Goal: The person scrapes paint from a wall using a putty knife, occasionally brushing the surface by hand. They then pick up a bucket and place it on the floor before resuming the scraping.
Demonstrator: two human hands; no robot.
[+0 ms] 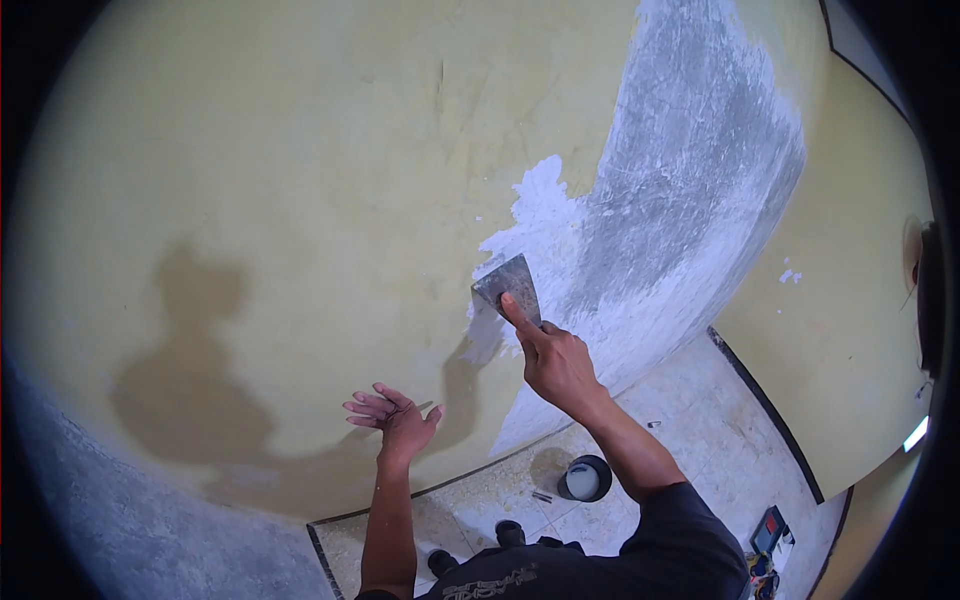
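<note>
My right hand (562, 372) grips a flat metal scraper (512, 284), index finger stretched along the blade. The blade's edge lies at the border between the yellow paint (330, 200) and a white scraped patch (545, 205) on the wall. Higher up and to the right, the patch turns into bare grey wall (690, 150). Lower left of the scraper, my left hand (395, 420) is held up close to the yellow wall with fingers spread and nothing in it.
On the tiled floor (655, 400) below stands a black bucket (584, 479) with whitish liquid. Small sticks (542, 496) lie beside it. A boxy device (768, 530) and a cluttered bundle (763, 578) sit at the lower right. Another yellow wall (840, 300) rises on the right.
</note>
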